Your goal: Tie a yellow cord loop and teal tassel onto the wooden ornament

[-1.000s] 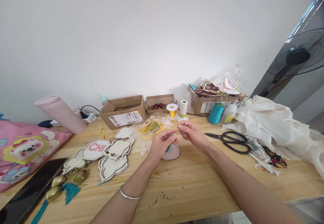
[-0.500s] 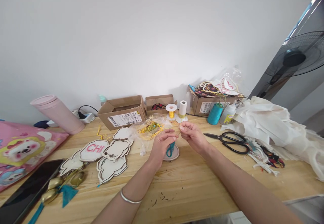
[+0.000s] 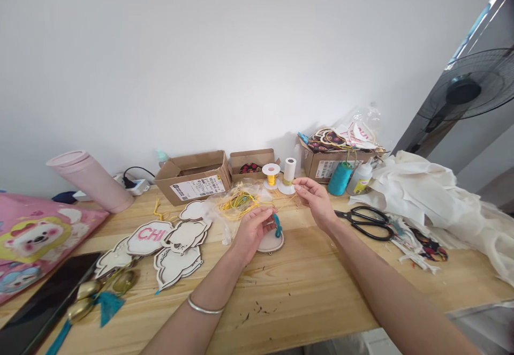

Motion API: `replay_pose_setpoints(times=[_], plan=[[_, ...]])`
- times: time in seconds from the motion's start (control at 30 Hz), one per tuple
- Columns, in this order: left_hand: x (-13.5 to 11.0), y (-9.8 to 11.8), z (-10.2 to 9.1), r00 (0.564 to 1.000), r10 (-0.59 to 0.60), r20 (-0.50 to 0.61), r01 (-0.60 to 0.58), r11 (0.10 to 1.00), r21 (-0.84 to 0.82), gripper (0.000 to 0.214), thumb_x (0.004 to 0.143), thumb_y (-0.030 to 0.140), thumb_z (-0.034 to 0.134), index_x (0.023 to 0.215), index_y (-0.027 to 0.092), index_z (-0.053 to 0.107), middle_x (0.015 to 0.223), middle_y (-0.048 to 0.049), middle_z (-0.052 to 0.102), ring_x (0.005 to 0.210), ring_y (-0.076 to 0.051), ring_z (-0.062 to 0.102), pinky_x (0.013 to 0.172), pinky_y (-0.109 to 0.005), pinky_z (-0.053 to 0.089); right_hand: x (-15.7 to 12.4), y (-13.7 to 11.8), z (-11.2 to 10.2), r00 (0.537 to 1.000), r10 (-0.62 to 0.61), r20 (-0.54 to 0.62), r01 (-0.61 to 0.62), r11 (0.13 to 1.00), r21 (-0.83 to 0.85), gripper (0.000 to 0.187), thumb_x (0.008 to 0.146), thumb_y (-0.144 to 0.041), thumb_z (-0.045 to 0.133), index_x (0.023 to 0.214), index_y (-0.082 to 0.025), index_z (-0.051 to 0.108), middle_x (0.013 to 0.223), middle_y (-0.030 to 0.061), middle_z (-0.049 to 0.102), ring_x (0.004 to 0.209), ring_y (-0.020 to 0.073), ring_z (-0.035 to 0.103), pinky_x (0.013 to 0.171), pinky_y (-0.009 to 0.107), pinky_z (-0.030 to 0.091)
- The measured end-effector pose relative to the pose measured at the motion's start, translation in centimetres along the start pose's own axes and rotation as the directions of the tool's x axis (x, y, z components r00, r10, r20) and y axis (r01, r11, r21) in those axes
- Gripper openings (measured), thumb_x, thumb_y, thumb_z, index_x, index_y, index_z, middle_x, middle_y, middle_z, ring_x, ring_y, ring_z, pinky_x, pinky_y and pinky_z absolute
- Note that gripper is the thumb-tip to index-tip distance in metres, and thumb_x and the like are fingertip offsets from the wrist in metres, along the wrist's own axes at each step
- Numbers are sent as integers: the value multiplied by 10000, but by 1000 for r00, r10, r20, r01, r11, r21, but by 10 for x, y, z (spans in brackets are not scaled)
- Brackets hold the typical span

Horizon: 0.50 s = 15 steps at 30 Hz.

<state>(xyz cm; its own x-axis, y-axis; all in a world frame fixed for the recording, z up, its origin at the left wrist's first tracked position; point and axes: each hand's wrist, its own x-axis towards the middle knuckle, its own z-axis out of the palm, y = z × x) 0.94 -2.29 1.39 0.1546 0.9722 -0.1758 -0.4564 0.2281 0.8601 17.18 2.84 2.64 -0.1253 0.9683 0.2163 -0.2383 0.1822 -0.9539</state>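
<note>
My left hand hovers over the wooden table, fingers pinched on a small teal tassel just above a round pale disc. My right hand is raised further back and to the right, fingertips pinched on a thin yellow thread that runs between the two hands. A tangle of yellow thread in clear plastic lies just behind my left hand. A silver bangle sits on my left wrist.
Wooden cloud cut-outs lie left, one lettered "CHI". Cardboard boxes, thread spools, a teal spool and a glue bottle line the back. Black scissors and white cloth lie right. A pink flask, pink bag, gold bells are at left.
My right hand has lifted and drawn back to the right, stretching the yellow thread. My left hand has sunk slightly towards the disc, still on the teal tassel.
</note>
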Motion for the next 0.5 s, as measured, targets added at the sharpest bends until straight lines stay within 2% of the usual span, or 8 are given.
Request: replay_pose_setpoints(times=[0.1, 0.3, 0.5], plan=[[1, -3, -1, 999, -25, 40, 22, 998, 55, 201, 648, 300, 662, 720, 121, 607, 731, -45, 612, 630, -102, 537, 622, -233, 422, -3, -4, 3, 997, -69, 25, 70, 997, -37, 241, 664, -373, 626, 796, -180, 568, 564, -49, 410, 460, 50, 257, 431, 207, 180], [0, -7, 3, 978, -100, 182, 46, 959, 280, 268, 703, 388, 593, 665, 126, 548, 623, -20, 588, 539, -76, 491, 562, -210, 370, -5, -1, 10, 973, -142, 182, 163, 981, -105, 200, 703, -341, 591, 832, -189, 577, 615, -32, 469, 562, 78, 406, 531, 215, 322], [-3, -5, 7, 938, -129, 321, -48, 870, 491, 358, 731, 468, 523, 605, 133, 518, 557, 4, 521, 489, -62, 406, 512, -205, 302, -7, 13, 16, 971, -133, 201, 166, 973, -159, 215, 697, -323, 591, 862, -187, 585, 662, -13, 526, 610, 95, 472, 583, 234, 382]])
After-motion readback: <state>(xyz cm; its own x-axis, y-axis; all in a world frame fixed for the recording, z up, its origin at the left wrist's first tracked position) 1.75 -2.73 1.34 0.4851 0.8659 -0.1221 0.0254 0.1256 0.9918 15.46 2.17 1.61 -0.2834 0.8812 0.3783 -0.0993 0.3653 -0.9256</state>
